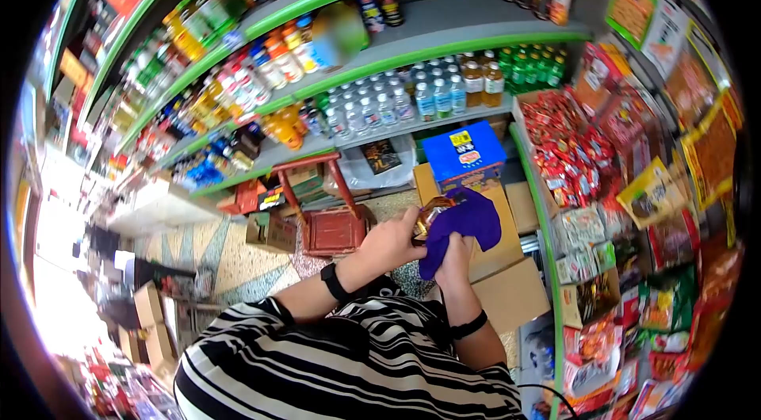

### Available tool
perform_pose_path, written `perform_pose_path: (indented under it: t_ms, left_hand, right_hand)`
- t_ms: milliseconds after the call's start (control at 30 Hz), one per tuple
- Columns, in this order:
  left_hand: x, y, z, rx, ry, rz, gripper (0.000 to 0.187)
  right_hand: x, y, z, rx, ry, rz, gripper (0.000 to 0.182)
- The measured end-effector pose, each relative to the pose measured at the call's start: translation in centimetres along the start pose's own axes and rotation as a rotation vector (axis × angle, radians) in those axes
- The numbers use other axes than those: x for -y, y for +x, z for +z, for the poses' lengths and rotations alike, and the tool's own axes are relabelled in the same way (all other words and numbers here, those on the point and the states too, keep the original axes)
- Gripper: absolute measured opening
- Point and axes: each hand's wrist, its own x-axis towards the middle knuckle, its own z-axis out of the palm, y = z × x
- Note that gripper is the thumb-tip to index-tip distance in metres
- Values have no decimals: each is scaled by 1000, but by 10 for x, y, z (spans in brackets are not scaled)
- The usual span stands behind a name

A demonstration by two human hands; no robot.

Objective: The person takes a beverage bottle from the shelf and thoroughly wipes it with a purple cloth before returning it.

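Note:
My left hand (391, 243) is closed on a shiny brown-and-gold package (432, 216) in front of my body. My right hand (454, 259), fingers closed, grips a purple cloth (468, 223) that lies against the package and covers part of it. Both hands are close together, above an open cardboard box (490, 250). Just beyond them stands a blue box (464, 152) with a yellow label. What the package holds cannot be made out.
Shelves with green edges (380, 58) full of bottles curve across the front and left. A red wooden chair (333, 231) stands left of my hands. On the right are a bin of red-wrapped sweets (567, 152) and hanging snack packets (652, 194).

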Motion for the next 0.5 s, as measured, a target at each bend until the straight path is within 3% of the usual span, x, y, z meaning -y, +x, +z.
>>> perform_pose_path:
  t_ms: [167,233,267,300,367,400,433,500]
  left_hand:
    - [7,-5,7,19,-69,-59,54]
    - [9,-8,8,22,-96,-38,56]
    - [12,-7,7,54,-156,-23,68]
    - [14,-7,6,75,-176,-28,65]
    - [16,-7,1,107,-213,-44,58]
    - [12,-6,-12,249,-244,-144,58]
    - [17,-4,-15,279,-337,-107,58]
    - [31,-3,-13,349,-528,-20,57]
  right_hand:
    - [5,16,-2,59,19,72,28]
    - [16,17,9,46,23,9,32]
    - [15,24,5,36,-50,-26,33]
    - [13,30,-1,31,-121,-62,33]
    - [15,39,-3,110,-187,-135,34]
    - [25,32,14,235,-70,-130,35]
    - [16,44,6,307,-19,-126,34]
    - [12,63,-14,438,35,103,36]
